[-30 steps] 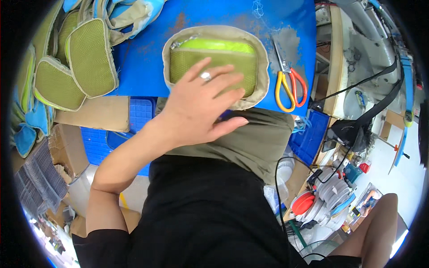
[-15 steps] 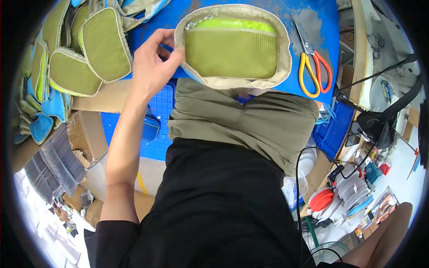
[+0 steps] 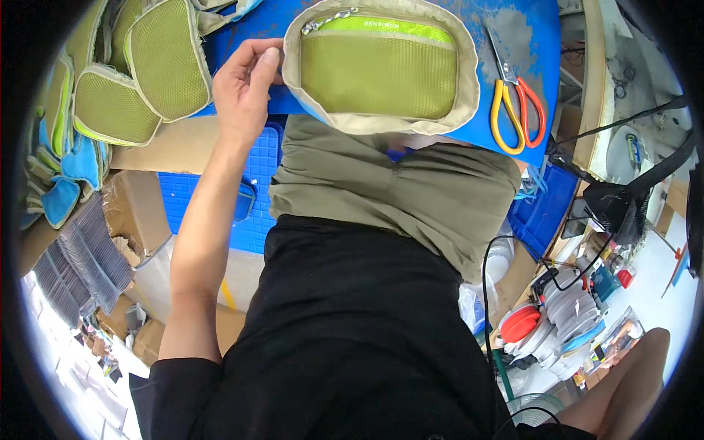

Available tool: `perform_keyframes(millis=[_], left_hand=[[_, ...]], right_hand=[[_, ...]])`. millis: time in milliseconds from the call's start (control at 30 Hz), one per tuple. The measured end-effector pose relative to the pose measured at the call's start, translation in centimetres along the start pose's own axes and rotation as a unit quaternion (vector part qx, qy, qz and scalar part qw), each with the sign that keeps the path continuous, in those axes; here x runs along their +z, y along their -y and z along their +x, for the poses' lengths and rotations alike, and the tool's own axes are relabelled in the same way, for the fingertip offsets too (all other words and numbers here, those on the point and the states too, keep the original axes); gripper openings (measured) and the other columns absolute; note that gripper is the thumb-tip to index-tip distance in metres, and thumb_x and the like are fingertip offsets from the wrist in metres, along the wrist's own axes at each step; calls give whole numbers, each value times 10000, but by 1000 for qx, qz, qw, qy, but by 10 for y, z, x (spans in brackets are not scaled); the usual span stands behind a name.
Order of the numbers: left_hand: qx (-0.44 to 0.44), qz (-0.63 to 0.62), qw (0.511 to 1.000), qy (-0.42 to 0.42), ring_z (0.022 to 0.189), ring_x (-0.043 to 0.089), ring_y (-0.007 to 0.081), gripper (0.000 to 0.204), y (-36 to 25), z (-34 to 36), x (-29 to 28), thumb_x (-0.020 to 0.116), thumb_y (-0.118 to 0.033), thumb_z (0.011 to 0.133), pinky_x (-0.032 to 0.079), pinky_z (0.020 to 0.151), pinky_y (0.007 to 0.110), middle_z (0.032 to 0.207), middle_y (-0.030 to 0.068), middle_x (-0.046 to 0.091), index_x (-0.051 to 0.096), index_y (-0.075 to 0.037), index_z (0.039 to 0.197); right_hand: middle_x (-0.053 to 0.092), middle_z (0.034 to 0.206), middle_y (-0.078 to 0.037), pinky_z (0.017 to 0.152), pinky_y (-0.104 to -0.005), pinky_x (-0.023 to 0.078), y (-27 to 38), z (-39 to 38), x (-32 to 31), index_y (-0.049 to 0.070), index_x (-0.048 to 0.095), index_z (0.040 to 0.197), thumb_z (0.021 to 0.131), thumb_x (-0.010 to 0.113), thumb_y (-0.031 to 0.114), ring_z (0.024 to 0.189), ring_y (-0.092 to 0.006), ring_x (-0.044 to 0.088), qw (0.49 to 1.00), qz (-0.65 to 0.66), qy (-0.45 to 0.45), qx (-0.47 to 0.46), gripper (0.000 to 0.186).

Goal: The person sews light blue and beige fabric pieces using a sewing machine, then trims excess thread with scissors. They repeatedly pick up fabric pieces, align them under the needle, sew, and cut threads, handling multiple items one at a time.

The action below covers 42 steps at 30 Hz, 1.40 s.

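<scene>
An olive mesh pouch with a beige fabric border, a bright green strip and a zipper pull at its upper left rests on the blue tabletop. At its left border is my left hand, the fingertips touching or just beside the edge. Its thumb is raised off the fabric, and the fingers look loosely bent rather than gripping. Scissors with one yellow and one red handle lie right of the pouch, blades pointing away. My right forearm shows at the lower right, but the hand is out of view.
Several similar olive mesh pieces with blue linings are heaped at the left. Beneath them stand a cardboard box and a blue plastic grid. Black cables and stacked white discs are on the right.
My left hand has drawn slightly left, and its thumb has come off the pouch's border. The pouch, scissors and mesh pieces sit a little higher in the picture.
</scene>
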<state>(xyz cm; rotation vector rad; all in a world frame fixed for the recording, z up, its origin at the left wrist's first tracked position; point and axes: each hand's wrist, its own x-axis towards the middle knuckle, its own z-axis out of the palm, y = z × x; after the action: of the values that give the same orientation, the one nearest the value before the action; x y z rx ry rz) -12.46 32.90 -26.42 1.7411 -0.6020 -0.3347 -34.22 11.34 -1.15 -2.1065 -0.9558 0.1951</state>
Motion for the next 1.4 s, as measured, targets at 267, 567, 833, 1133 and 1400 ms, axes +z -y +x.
perform_keyframes(millis=[267,567,833,1133,1400], left_hand=[[6,-5,999,-33,731,635,42,263,5,-4,-3,583,-259,1062,371,523,183,908,14,743,731,-51,1124],[21,-9,999,-35,720,637,64,271,7,-1,2,583,-255,1056,403,528,204,903,30,747,732,-35,1110],[18,4,999,-50,714,643,79,289,8,2,4,573,-260,1060,440,527,223,898,41,743,734,-22,1091],[81,17,990,-111,891,645,121,222,-30,-22,6,593,-220,1052,515,728,269,1036,57,713,716,-38,1087],[289,366,857,220,906,685,337,171,-100,-30,112,732,-134,905,519,803,386,961,153,723,703,-58,1055]], right_hand=[[679,1155,-121,966,-360,464,-1,10,-1,-15,664,1239,907,711,204,1062,-226,628,1000,1,18,2,400],[678,1152,-114,966,-349,458,28,18,15,-13,666,1244,902,723,196,1061,-216,624,999,-29,21,21,405],[677,1150,-107,966,-340,453,64,15,31,-12,667,1248,899,735,190,1061,-207,619,997,-59,-1,47,409],[676,1148,-100,965,-329,447,105,-35,28,-11,669,1253,894,748,182,1060,-197,615,977,0,-211,-24,415],[688,1157,-54,916,-297,472,19,-145,67,40,700,1234,894,760,135,1057,-164,629,659,143,-723,153,358]])
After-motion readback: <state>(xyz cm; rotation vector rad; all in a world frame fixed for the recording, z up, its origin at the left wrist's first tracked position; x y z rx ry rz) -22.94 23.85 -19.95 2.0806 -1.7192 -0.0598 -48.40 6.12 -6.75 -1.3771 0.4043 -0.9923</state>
